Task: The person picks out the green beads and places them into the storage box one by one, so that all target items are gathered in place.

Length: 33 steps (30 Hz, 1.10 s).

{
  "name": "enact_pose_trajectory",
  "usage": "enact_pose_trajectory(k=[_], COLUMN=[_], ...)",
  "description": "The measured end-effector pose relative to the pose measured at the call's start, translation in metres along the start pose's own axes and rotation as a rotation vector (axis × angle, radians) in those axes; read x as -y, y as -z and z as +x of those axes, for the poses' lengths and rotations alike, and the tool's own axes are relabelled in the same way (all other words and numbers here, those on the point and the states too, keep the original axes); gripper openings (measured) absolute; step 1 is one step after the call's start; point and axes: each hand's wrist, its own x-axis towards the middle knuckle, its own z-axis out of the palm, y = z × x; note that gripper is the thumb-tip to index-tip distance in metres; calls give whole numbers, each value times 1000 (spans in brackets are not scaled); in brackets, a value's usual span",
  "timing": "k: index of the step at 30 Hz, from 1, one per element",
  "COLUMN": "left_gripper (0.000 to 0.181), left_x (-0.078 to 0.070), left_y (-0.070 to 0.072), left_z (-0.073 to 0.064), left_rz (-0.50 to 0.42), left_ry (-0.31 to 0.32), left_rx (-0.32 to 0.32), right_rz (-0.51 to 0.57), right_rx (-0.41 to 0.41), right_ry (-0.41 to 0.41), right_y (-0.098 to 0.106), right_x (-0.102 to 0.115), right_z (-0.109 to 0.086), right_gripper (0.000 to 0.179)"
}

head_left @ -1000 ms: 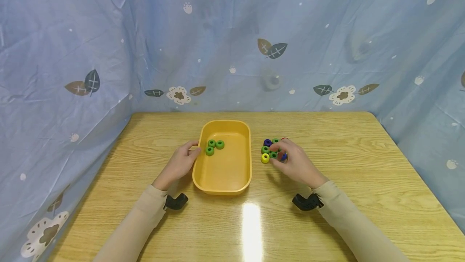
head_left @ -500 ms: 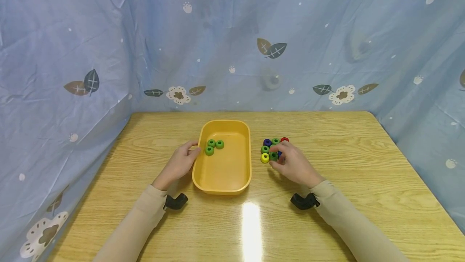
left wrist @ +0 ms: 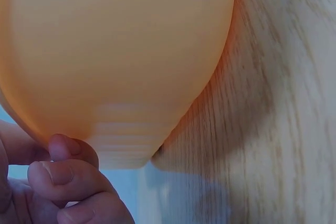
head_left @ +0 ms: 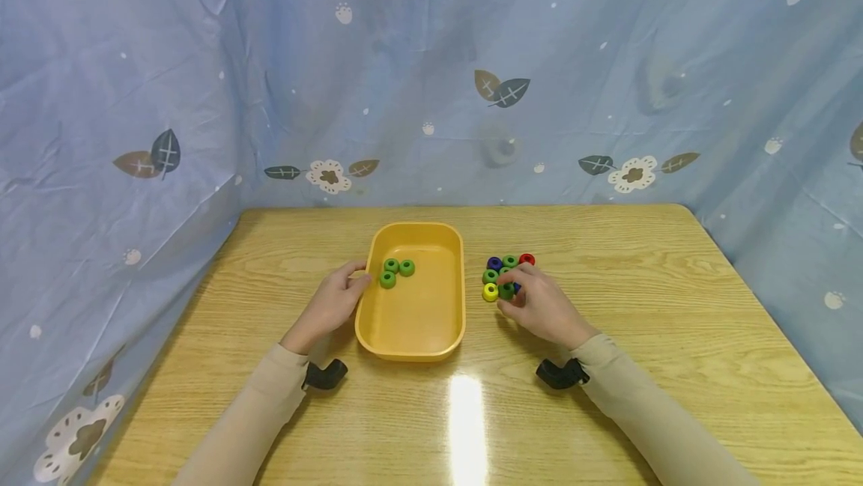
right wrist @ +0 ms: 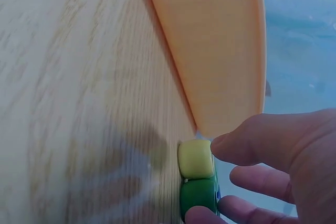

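Observation:
The left hand (head_left: 332, 302) grips the left rim of the yellow tray (head_left: 411, 355), thumb over the edge; its curled fingers (left wrist: 73, 179) show under the rim in the left wrist view. Three light green beads (head_left: 387, 279) lie in the tray's far left part. The right hand (head_left: 542, 310) reaches over a cluster of beads, thumb and fingers apart, around a dark green bead (head_left: 506, 292). Beside it sits a yellow bead (right wrist: 196, 159), with the thumb tip right at its top. Purple (head_left: 495, 263), green (head_left: 510, 260) and red (head_left: 527, 259) beads lie farther back; a blue one is partly hidden.
The tray and beads stand on a wooden table (head_left: 627, 261). A blue patterned curtain (head_left: 418, 52) hangs behind and along both sides. Black wrist mounts (head_left: 562, 374) sit at both sleeves.
The right hand has shifted slightly left and toward the near side, over the beads, exposing more of the red bead. The left hand and the tray stay where they were.

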Motion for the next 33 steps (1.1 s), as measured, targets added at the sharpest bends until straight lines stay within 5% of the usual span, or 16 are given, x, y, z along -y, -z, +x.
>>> enact_pose_trajectory(k=[33], left_gripper=[50], left_x=[-3], left_y=[0], left_z=[0], left_rz=[1], left_ry=[28], left_rx=[7], right_rz=[-65], right_rx=[61], right_ry=[18], right_y=[0], right_x=[-2], right_z=[-4], right_gripper=[27])
